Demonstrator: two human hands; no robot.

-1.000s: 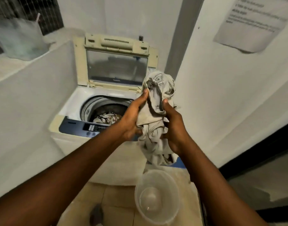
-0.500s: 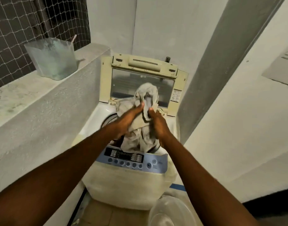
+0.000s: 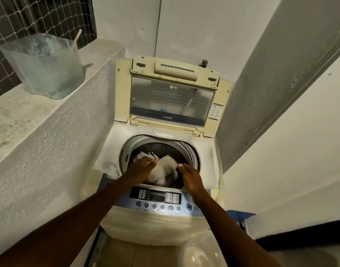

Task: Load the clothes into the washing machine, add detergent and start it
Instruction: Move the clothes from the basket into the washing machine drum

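Pale cloth (image 3: pixel 165 167) lies in the drum (image 3: pixel 191 151) of the washing machine (image 3: pixel 159 224), low between both hands; left hand (image 3: pixel 143 168) nearer, fingertips on it, grip unclear; right hand (image 3: pixel 191 179) just beside it, loosely spread, holding nothing

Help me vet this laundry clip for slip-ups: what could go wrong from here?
The pale garment sits bunched near the front rim of the drum and might snag there. The right hand reaches in over the control panel; its wrist could bump a button. The clear bowl on the floor could get kicked.
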